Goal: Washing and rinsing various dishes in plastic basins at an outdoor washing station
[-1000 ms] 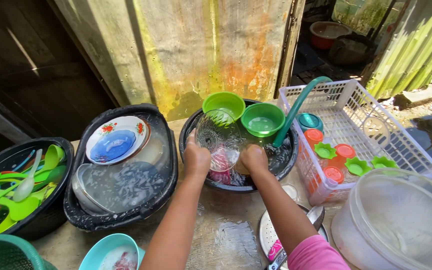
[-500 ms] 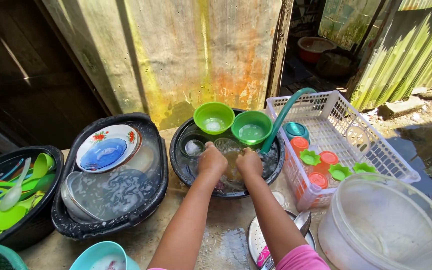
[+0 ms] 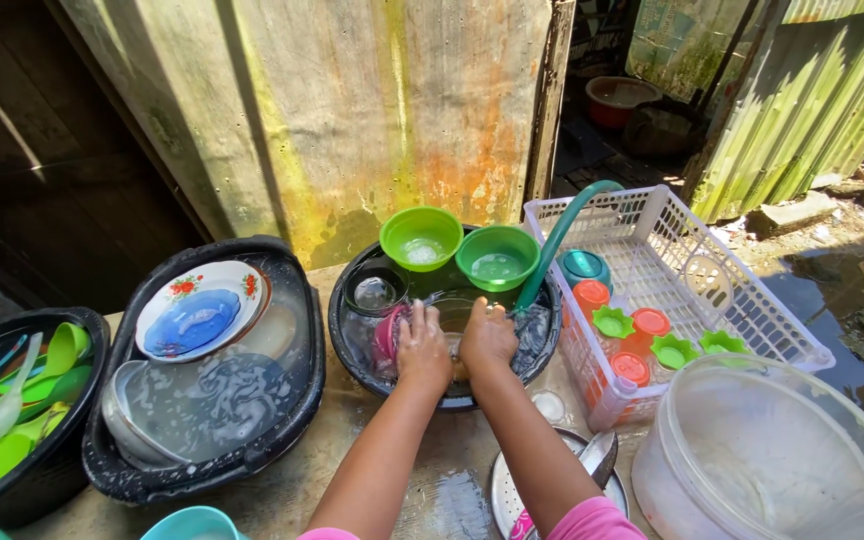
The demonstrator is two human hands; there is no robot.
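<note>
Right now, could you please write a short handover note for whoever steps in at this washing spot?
Left hand and right hand: both down in the round black basin, together on a clear dish in the water; the grip is hidden.
Two green bowls sit on the basin's far rim; a teal hose runs into it.
Done: small cups in the white basket.
Left: plates in the soapy tub, far left.
</note>
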